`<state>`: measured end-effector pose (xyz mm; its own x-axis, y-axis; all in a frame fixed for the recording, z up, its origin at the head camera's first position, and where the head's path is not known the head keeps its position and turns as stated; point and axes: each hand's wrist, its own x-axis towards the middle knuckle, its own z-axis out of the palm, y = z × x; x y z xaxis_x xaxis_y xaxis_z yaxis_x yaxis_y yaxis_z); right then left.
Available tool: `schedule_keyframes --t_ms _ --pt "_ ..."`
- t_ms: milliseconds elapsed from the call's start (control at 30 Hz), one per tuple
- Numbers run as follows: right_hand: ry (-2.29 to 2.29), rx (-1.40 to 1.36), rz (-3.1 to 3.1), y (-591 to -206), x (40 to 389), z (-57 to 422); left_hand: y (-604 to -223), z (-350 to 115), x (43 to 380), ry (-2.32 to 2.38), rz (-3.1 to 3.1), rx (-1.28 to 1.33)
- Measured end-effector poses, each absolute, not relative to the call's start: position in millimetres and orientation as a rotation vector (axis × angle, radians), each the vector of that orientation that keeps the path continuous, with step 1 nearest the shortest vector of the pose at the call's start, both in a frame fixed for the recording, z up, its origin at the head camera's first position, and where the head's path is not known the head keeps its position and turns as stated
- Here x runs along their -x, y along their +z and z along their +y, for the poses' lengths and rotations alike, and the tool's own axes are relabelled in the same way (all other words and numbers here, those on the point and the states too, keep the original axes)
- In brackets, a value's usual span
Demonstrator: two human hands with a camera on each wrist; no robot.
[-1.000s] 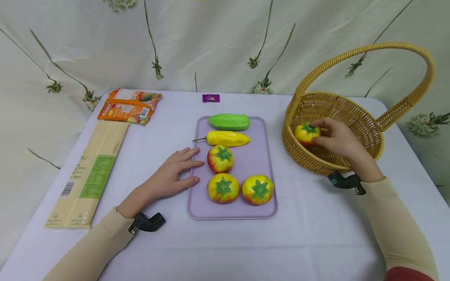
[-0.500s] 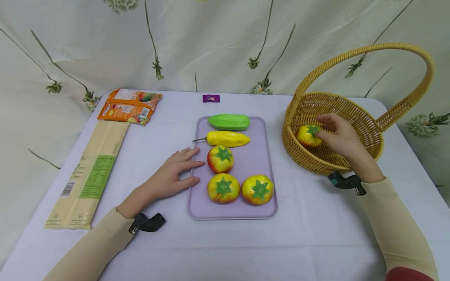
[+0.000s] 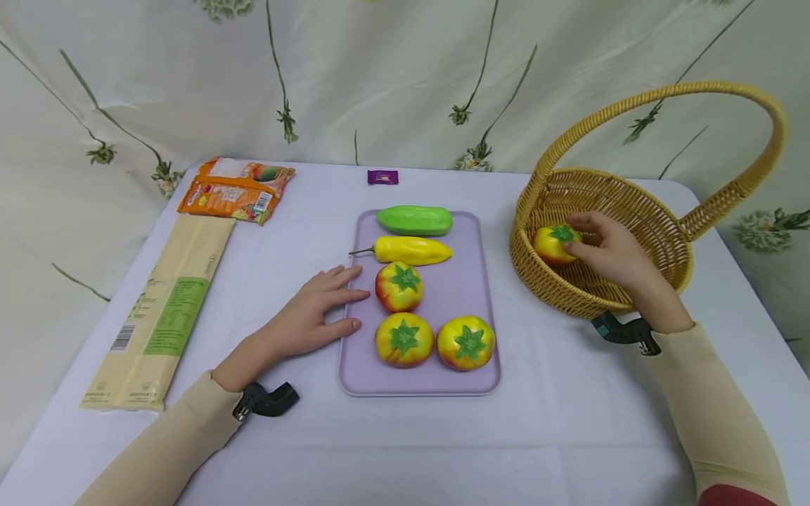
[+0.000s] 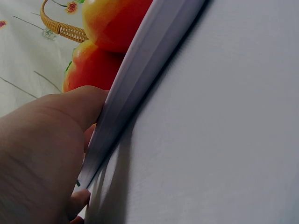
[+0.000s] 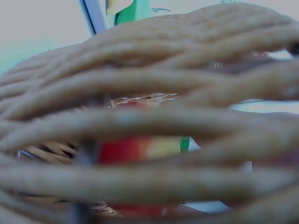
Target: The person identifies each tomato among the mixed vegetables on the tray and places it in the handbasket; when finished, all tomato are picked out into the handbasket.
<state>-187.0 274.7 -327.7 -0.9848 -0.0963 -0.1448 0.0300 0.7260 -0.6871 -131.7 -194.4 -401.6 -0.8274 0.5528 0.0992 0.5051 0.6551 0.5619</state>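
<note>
In the head view my left hand point(image 3: 310, 313) lies with fingers spread over the left edge of the lilac tray point(image 3: 452, 281). Its thumb touches the tray's rim in the left wrist view. On the tray are a green cucumber-like vegetable point(image 3: 414, 220), a yellow pepper point(image 3: 411, 250) and three yellow-red tomatoes point(image 3: 399, 287) with green star tops. My right hand point(image 3: 610, 253) reaches into the wicker basket point(image 3: 654, 211) and pinches another tomato point(image 3: 552, 246) at the basket's left side. Blurred basket weave hides most of that tomato in the right wrist view.
The basket's tall handle point(image 3: 658, 93) arches above the right hand. An orange snack packet point(image 3: 234, 191) and a long beige packet point(image 3: 158, 316) lie at the left. A small purple wrapped sweet point(image 3: 382, 177) sits near the table's back edge.
The right fingers and thumb loosened from the tomato in the basket, then came back onto it. That tomato has shifted slightly to the right. The left hand has stayed in place.
</note>
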Motion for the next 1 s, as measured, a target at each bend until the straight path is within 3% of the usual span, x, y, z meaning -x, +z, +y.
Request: schedule_keyframes --t_ms 567,1000 --pt "-1.188 0.092 2.887 -295.3 163.7 271.0 -401.2 -194.5 130.9 0.914 2.782 -0.901" --pt "-1.174 0.414 2.893 -281.3 148.1 226.4 -402.0 -196.1 130.3 0.905 2.785 -0.893"
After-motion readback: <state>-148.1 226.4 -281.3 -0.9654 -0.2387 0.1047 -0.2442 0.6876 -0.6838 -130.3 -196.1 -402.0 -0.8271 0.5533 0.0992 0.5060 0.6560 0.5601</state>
